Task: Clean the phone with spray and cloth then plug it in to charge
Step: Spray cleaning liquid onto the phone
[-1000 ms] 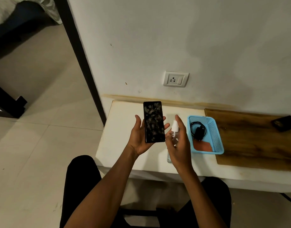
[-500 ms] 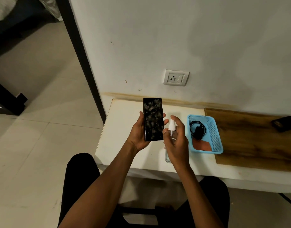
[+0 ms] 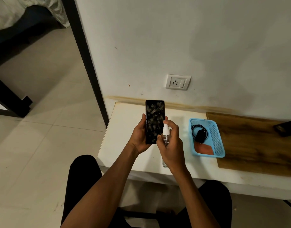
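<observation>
The left hand is closed around the smudged phone, screen up over the surface. At its 3 o'clock, the right hand clasps the spray bottle, nozzle aimed at the glass, likely for misting.

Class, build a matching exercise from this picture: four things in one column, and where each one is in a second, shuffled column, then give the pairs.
Things:
1. phone
2. spray bottle
3. charger
4. socket

Places:
A. on the wall
B. in the right hand
C. in the blue basket
D. in the left hand

Pairs: 1-D, 2-B, 3-C, 4-A
</observation>
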